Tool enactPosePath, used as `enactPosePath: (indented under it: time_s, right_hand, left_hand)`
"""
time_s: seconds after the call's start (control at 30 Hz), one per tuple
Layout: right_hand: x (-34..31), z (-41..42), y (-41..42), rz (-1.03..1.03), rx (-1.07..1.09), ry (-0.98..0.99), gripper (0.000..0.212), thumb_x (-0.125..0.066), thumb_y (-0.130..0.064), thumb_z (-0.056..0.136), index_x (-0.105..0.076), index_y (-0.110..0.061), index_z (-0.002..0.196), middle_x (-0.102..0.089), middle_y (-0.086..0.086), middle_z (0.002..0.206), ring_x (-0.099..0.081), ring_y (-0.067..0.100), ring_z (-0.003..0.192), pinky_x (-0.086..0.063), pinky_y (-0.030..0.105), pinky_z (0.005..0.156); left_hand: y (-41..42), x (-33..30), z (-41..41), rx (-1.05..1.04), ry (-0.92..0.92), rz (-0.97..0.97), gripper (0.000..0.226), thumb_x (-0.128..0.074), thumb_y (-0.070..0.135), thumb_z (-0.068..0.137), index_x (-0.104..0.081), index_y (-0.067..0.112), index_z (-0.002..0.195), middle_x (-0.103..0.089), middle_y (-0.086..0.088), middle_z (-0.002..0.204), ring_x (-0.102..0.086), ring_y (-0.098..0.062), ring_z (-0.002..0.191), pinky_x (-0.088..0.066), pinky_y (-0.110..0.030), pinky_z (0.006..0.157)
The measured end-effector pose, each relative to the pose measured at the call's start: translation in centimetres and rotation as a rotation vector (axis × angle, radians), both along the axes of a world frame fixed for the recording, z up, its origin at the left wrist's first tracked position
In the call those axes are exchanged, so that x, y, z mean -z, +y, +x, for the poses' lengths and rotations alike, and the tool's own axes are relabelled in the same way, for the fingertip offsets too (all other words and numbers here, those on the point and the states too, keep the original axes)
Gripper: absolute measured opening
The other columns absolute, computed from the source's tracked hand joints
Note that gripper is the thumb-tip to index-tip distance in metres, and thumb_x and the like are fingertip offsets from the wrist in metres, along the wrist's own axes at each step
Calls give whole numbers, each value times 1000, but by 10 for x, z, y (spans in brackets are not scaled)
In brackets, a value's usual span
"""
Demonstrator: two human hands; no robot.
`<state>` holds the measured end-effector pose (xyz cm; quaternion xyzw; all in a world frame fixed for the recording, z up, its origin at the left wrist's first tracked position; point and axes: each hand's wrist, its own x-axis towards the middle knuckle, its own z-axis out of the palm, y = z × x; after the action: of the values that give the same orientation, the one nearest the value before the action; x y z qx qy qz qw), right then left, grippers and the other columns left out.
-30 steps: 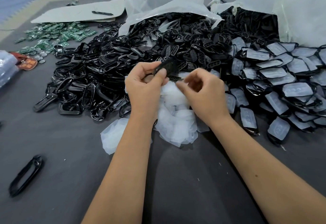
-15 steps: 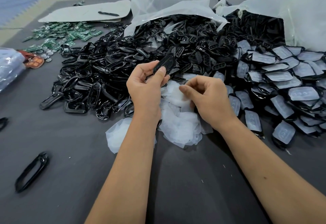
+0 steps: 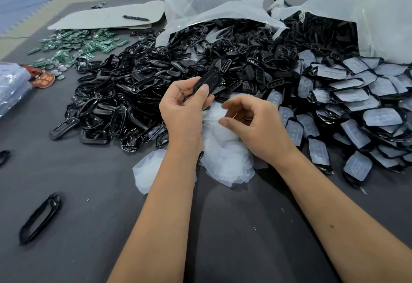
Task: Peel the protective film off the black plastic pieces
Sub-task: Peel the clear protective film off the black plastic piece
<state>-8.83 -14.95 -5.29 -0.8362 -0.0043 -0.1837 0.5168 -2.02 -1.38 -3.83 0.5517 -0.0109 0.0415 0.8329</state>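
— How can the stock be expected to handle?

— From the largest down: the heap of bare glossy black plastic frames and shells (image 3: 142, 86) is spread across the far left and centre of the dark grey cloth-covered table (image 3: 89, 215), and the black pieces still faced with cloudy white film (image 3: 356, 104) are stacked to the right. Each piece is judged light, stiff and rather slippery; scratching is the likely risk. The pile of crumpled translucent peeled film (image 3: 225, 160) at near centre is judged limp and almost weightless.

— Where should a piece be taken?

— By its edges, it is judged, so that the face is left free and a film corner can be lifted.

— And the grip now?

— A small oblong black plastic shell (image 3: 208, 81) is pinched at its lower end by the left hand (image 3: 185, 113), thumb in front, and is raised above the film pile, its far end tilted away. The right hand (image 3: 254, 122) is loosely curled just right of it, apart from the shell; whether a film scrap is held there cannot be told.
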Motion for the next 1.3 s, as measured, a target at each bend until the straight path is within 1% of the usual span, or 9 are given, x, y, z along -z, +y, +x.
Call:
enactPosePath:
  time_s: [0.13,0.33,0.57,0.73,0.83,0.97,1.07,1.17,1.3]
  right_hand:
    - [-1,-2,-4,51,-114,73,34,-94,-14,74,-75,-16,101,-74,-2,89,-70,14,79,-58,26,73]
    - [-2,0,-11,93,-173,101,23,-90,-2,76,-78,-11,93,-75,5,85,-72,19,78,-61,33,79]
    - [2,0,-3,14,192,-229,14,-81,-7,87,-76,-10,99,-74,-2,94,-71,15,87,-60,33,80]
    - [1,0,-1,-140,327,-196,13,-72,-4,93,-75,-12,103,-71,-4,98,-69,8,90,-58,24,80]
    - [1,2,0,-230,353,-134,8,-71,-17,97,-75,-12,102,-70,0,96,-65,13,90,-56,34,83]
    - [2,4,3,-350,321,21,29,-86,-37,83,-77,-14,97,-69,-2,92,-62,14,87,-52,29,81]
    - [0,2,3,-313,344,-44,14,-87,-23,83,-78,-15,91,-73,-6,88,-67,8,83,-57,29,81]
    - [-1,0,2,-197,377,-145,7,-82,-21,89,-79,-15,89,-74,-10,81,-70,-1,77,-56,18,74]
    - [-2,-2,5,-7,149,-182,8,-80,-18,92,-76,-11,92,-75,-9,79,-73,3,73,-55,16,65]
  left_hand:
    - [0,0,0,1,7,-15,19,-72,-9,90,-73,10,91,-66,3,77,-67,-14,67,-57,-23,70]
    - [0,0,2,-3,11,-36,21,-71,-9,90,-73,11,90,-64,0,80,-65,-16,72,-57,-23,72]
    - [0,1,3,-5,12,-34,20,-72,-9,91,-73,11,91,-65,5,75,-66,-16,74,-57,-24,74]
    - [0,1,3,-1,18,-39,20,-73,-9,90,-73,11,91,-62,4,75,-65,-17,73,-57,-24,73]
    - [0,0,3,4,18,-37,20,-73,-9,90,-74,11,91,-64,7,72,-65,-16,73,-57,-23,73]
    - [0,1,3,4,16,-31,20,-72,-9,90,-73,11,91,-63,8,70,-65,-14,70,-57,-23,73]
    - [0,1,4,9,14,-28,19,-72,-9,90,-73,11,91,-63,9,69,-65,-13,69,-57,-23,72]
    - [1,2,4,9,14,-19,18,-72,-8,90,-73,10,93,-63,8,71,-66,-12,67,-58,-24,73]
    - [0,2,4,2,12,-17,19,-72,-9,90,-73,10,93,-63,4,74,-66,-13,68,-57,-24,73]
